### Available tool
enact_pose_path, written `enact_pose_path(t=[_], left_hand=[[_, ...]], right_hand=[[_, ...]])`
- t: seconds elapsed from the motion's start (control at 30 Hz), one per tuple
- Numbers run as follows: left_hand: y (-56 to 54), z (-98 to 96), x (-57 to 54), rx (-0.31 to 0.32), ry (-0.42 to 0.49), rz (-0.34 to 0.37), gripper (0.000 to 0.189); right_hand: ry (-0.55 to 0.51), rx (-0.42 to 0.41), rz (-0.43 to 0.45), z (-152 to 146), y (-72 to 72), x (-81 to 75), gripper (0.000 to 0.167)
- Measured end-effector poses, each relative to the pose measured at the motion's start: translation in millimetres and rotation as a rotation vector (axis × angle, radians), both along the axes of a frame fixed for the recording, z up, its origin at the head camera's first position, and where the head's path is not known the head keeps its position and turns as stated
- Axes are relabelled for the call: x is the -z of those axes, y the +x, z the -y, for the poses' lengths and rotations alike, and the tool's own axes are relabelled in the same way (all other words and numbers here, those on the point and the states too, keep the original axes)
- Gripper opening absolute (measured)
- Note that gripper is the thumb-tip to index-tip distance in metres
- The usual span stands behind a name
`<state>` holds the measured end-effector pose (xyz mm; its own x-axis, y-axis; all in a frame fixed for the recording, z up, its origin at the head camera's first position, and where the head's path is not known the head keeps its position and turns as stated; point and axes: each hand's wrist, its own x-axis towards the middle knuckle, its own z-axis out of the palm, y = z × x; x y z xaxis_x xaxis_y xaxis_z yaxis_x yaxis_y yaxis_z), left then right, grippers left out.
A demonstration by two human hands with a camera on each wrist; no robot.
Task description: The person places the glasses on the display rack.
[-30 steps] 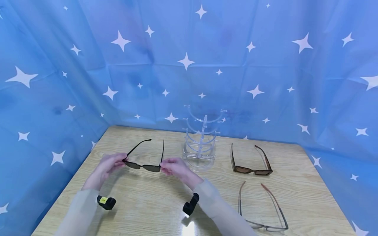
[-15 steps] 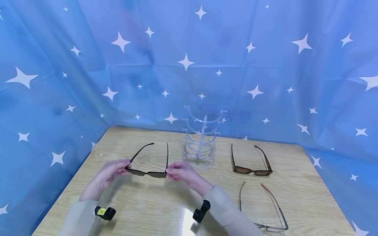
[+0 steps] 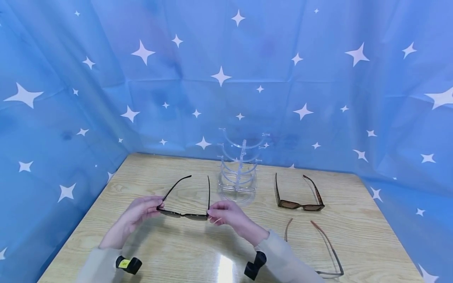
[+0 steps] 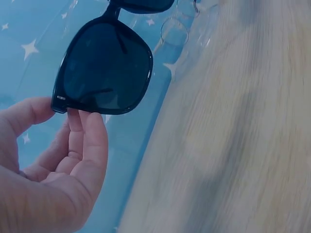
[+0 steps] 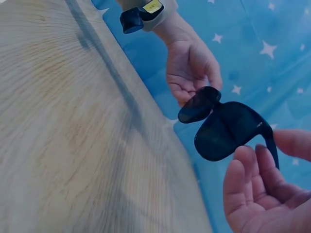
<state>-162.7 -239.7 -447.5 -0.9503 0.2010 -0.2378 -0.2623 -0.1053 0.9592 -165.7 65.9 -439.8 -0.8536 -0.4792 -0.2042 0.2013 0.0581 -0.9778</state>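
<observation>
A clear rack (image 3: 240,167) and brown sunglasses (image 3: 301,206) share the bench (image 3: 184,247); left hand (image 3: 143,210) and right hand (image 3: 231,217) pinch black sunglasses (image 4: 107,68), shifted rightward.

White glare, soft shadows on tabletop (image 3: 184,255)

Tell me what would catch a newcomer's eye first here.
Likely the blue, star-patterned backdrop, rising behind the wooden table. Next, the black sunglasses, held at either end by the left hand and right hand, left of the clear tiered stand in the head view.
</observation>
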Motion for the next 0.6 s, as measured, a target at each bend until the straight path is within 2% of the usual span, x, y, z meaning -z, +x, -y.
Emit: enact_pose_path(t=[0.33,0.6], left_hand=[[-0.6,-22.0,-3.9,0.085,0.001,-0.02,0.038],[-4.8,-40.9,-6.9,0.14,0.029,-0.031,0.041]], right_hand=[[-0.024,0.029,-0.01,-28,7.2,-7.9,0.019],[-0.002,0.057,-0.004,-50,9.6,-11.8,0.023]])
